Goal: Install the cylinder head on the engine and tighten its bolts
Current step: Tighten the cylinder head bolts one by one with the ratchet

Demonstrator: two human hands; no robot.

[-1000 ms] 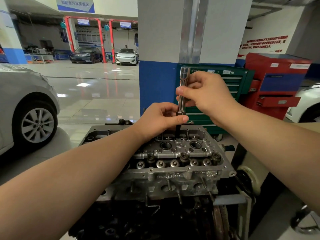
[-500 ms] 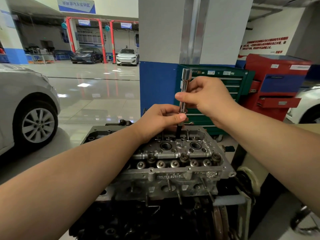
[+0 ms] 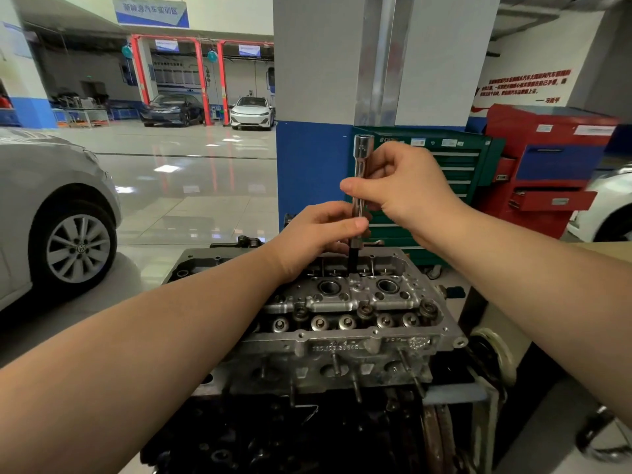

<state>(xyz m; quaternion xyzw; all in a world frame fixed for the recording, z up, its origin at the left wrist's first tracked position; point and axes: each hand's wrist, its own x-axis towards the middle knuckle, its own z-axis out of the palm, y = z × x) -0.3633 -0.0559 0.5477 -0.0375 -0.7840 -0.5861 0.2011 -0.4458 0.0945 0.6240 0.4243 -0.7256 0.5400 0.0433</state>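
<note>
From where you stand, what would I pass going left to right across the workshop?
Silver car → left hand → socket extension → right hand → green tool cabinet → red tool cabinet.

right hand [image 3: 403,189] regripped lower on socket extension [image 3: 359,179], thumb forward

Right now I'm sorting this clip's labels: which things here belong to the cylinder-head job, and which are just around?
In the job:
cylinder head
socket extension bar
left hand
right hand

Just around:
green tool cabinet
red tool cabinet
silver car
</note>
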